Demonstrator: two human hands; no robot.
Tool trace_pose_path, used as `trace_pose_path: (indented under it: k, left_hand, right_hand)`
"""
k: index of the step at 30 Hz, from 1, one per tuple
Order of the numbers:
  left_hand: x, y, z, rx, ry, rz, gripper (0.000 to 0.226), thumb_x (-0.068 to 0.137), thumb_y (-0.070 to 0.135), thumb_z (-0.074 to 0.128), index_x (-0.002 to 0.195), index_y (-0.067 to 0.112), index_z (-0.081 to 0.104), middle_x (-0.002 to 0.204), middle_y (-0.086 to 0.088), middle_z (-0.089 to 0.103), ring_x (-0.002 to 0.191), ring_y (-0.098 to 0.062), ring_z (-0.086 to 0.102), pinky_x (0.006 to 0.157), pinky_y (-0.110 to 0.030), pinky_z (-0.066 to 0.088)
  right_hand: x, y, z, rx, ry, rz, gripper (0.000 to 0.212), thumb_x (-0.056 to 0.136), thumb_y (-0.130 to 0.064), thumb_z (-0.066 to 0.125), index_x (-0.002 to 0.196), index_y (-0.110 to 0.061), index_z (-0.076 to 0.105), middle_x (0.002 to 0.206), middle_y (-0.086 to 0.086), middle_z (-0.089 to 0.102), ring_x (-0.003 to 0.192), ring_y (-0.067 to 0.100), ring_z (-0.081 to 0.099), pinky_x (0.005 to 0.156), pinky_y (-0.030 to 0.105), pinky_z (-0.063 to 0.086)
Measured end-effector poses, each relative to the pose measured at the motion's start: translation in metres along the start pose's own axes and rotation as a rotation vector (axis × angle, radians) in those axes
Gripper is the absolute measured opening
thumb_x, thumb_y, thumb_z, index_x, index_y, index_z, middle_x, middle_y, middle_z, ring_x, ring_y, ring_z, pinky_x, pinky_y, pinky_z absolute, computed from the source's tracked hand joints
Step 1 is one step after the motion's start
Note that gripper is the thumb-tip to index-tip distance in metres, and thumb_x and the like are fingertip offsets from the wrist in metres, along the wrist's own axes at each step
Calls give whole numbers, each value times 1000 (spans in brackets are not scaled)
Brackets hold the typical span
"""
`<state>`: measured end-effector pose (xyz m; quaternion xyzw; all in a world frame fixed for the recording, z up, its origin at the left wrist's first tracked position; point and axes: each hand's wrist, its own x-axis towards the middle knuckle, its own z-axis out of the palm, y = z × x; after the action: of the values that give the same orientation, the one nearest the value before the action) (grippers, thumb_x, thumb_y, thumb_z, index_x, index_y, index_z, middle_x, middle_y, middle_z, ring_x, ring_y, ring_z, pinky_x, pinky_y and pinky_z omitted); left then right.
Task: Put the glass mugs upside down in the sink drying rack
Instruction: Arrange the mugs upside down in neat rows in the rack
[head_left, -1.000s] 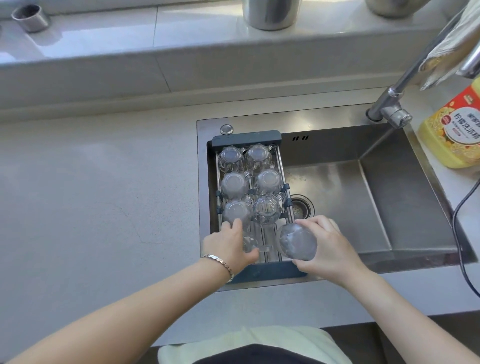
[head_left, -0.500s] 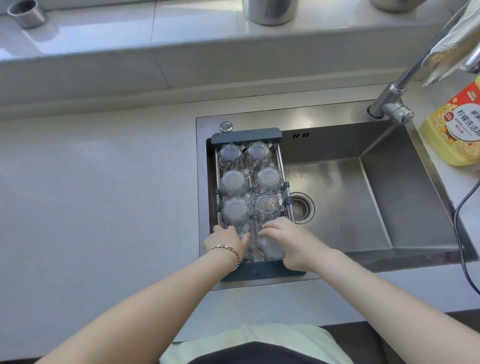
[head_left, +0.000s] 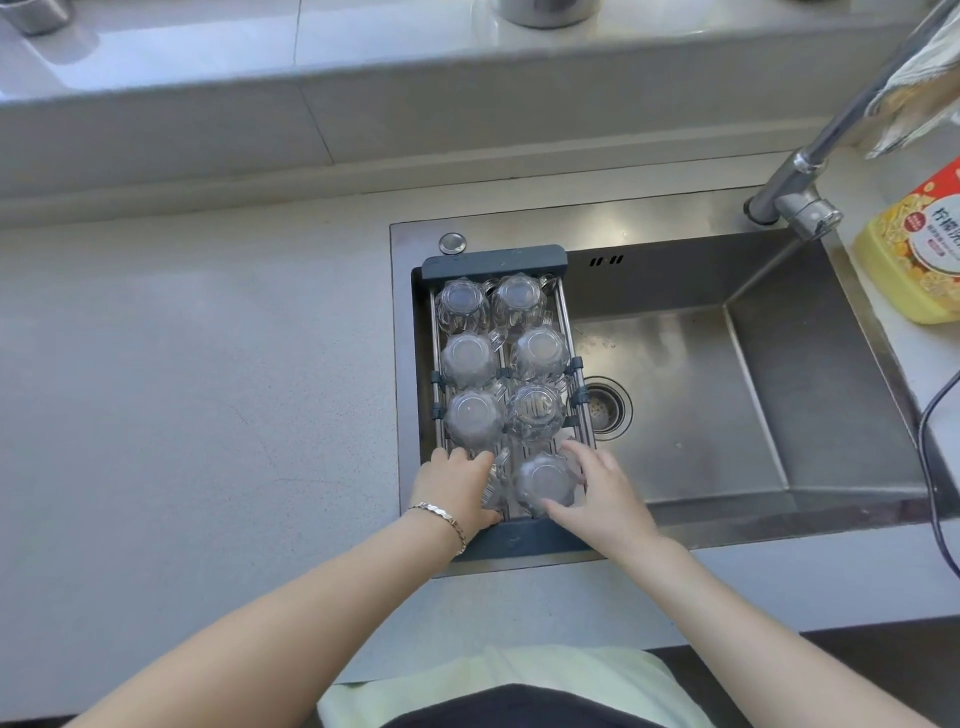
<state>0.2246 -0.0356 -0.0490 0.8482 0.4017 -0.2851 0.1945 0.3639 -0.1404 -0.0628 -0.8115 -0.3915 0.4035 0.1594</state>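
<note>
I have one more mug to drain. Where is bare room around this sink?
The drying rack is crowded: glass mugs fill every row, both hands at the nearest pair. Free patches: the sink floor right of the rack, around the drain, and the countertop left of the sink.

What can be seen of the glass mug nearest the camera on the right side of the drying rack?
The nearest right glass mug is clear, faceted glass, upside down with its round base facing up. It sits on the drying rack bars in the front row, close behind the dark front end piece. The right hand curls around its right side, fingertips touching it. Its handle cannot be made out.
</note>
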Motion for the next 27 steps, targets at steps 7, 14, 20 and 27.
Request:
trace_pose_path:
  k: [7,14,20,27]
  left_hand:
    - [2,0,-5,65,-39,20,69,76,49,69,127,13,40,128,-13,50,117,-31,48,95,-37,44]
    - [1,-7,-14,-27,161,58,53,84,53,55,122,17,49,120,-6,54,110,-24,52,88,-32,44]
    - [18,-17,-34,-107,356,73,52,89,37,54,136,19,39,138,-2,40,124,-21,42,98,-31,40]
    - [39,-22,-40,-77,230,71,67,86,36,61,143,20,29,153,-3,25,134,-24,35,108,-38,33]
  right_hand:
    - [7,-8,8,-97,-15,56,76,61,-44,79,127,-24,47,124,6,58,116,24,53,95,32,44]
    - [43,-22,-36,-100,202,8,51,83,-47,58,125,-20,49,123,8,54,110,25,55,84,34,46]
    - [114,-60,-51,-138,134,123,84,73,-51,68,139,-15,30,136,15,46,126,35,41,99,41,40]
    - [115,-67,-37,-152,314,166,71,63,-59,70,117,-15,55,110,15,61,117,29,47,91,37,45]
